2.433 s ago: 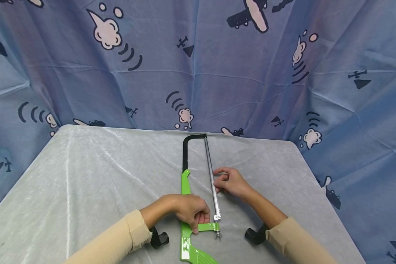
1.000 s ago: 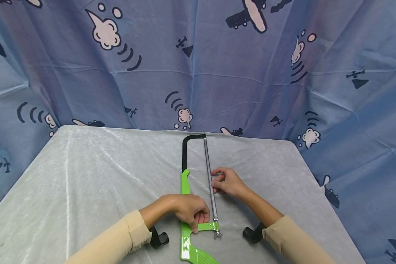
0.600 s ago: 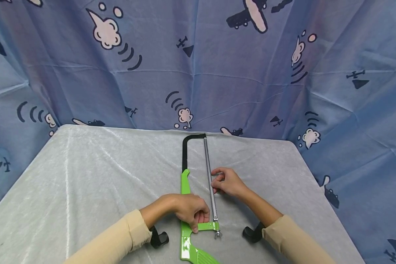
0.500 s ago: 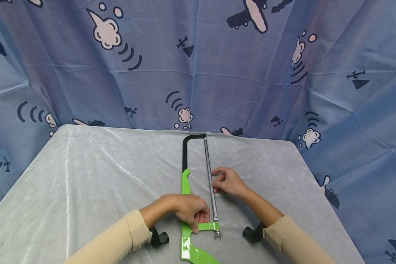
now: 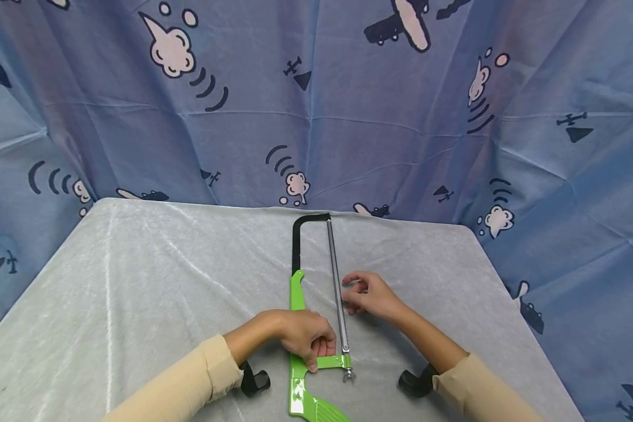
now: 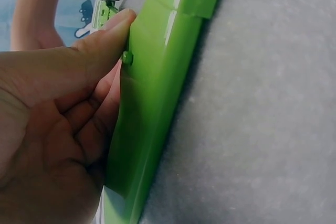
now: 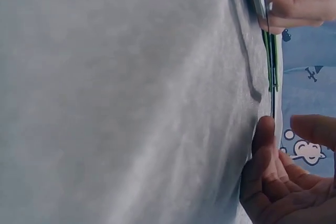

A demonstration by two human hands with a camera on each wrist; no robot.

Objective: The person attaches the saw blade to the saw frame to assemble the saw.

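A hacksaw [image 5: 296,293] with a bright green grip and a black front frame lies on the cloth, its handle toward me. Along its right side runs the narrow grey blade [image 5: 334,264], with a wing nut [image 5: 348,374] at the near end. My left hand [image 5: 307,335] grips the green frame near the crosspiece; in the left wrist view the thumb presses on the green metal [image 6: 152,93]. Just right of the blade's middle, my right hand [image 5: 373,296] holds nothing. Its thumb and bent fingers stand apart in the right wrist view, close to the blade [image 7: 272,100].
The table [image 5: 137,281] is covered with a wrinkled light grey cloth. Behind it hangs a blue curtain [image 5: 380,140] printed with planes and clouds. Black wrist-worn devices show beneath the left sleeve [image 5: 206,372] and the right sleeve [image 5: 480,390].
The blade's lower part showed wide and toothed at first; now it looks narrow, as if turned. My right hand has since let go and shifted slightly right. The left hand stays put.
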